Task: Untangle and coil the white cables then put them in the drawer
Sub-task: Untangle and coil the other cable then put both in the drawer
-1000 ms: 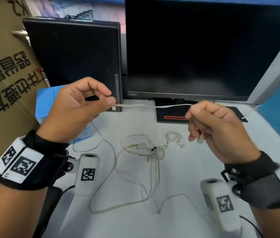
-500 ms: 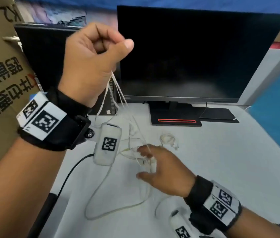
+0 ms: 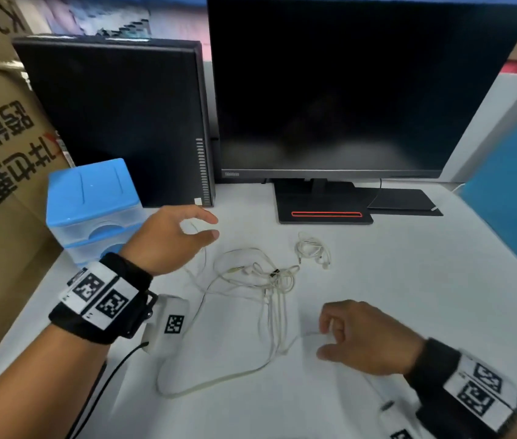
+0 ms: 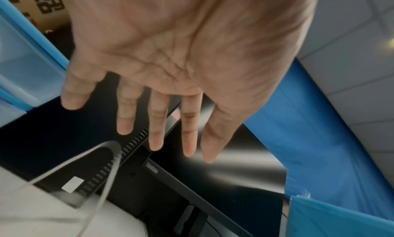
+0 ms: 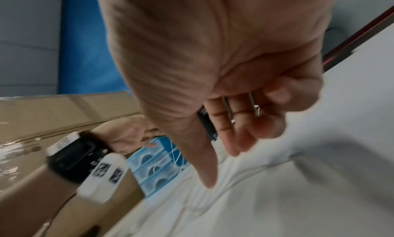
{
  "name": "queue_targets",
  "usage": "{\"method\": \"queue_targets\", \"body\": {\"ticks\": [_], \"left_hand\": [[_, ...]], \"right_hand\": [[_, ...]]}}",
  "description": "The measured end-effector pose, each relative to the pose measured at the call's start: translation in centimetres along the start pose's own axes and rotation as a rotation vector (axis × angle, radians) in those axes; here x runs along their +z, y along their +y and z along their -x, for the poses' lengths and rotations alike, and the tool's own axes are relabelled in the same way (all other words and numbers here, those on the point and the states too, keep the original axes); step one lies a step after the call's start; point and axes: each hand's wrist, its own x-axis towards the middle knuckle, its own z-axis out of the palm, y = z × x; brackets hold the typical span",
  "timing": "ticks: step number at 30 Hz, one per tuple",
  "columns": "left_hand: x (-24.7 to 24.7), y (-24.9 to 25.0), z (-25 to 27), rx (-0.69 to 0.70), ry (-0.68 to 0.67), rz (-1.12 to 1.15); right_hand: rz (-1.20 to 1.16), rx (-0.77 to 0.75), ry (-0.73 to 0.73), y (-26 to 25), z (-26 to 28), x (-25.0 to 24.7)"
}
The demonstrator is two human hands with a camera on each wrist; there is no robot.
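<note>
White cables (image 3: pixel 260 277) lie tangled between left hand (image 3: pixel 168 239) and right hand (image 3: pixel 364 337)

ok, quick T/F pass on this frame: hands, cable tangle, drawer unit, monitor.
1. The left hand has its fingers spread and holds nothing. True.
2. The tangled white cables are already in the blue drawer unit. False: they lie loose on the white table.
3. A small earphone bundle lies apart from the tangle, nearer the monitor stand. True.
4. The monitor is showing a picture. False: it is dark.
5. The right hand is raised high above the monitor. False: it is low over the table.
</note>
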Motion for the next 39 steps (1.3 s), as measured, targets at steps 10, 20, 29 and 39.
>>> {"method": "queue_targets", "body": {"ticks": [10,20,29,39], "left_hand": [[6.8,2.8,2.6,0.154,-0.432,0.265],[9.1,3.1,4.5,0.024,-0.744,0.15],[9.4,2.7,5.1,-0.006,-0.791,0.152],[6.8,5.4,5.9,-0.031,-0.663,0.485]], "right_hand": [[0.069,0.067,-0.152,0.9,-0.5,0.2],[0.444,0.003,-0.172,-0.9,-0.3,-0.1],[-0.003,0.045,-0.115,-0.8,-1.4,-0.3],[-0.99,-0.06,0.243,-5.1,-3.3,-1.5]]}}
